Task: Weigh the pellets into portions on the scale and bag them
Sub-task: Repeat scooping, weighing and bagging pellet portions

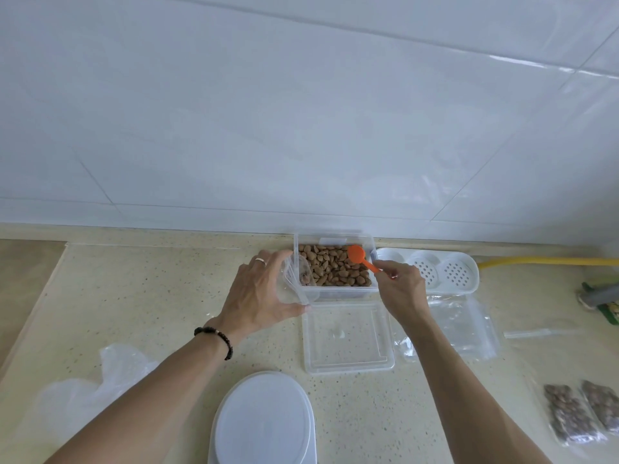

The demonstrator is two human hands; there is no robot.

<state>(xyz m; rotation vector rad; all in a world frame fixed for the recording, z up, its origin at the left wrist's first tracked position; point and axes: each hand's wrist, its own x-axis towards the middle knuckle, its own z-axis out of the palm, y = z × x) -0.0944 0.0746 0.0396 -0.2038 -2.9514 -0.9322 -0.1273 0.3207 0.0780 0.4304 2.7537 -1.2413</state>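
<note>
Head view: right hand pinches orange scoop over pellets in clear tub. Left hand grips open bag at tub's left wall. Risk: bag mouth sagging shut, pellets spilling onto counter.

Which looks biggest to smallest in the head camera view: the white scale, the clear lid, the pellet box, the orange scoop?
1. White scale, though it is nearest the camera.
2. Clear lid.
3. Pellet box, looking close to the lid.
4. Orange scoop.
</note>
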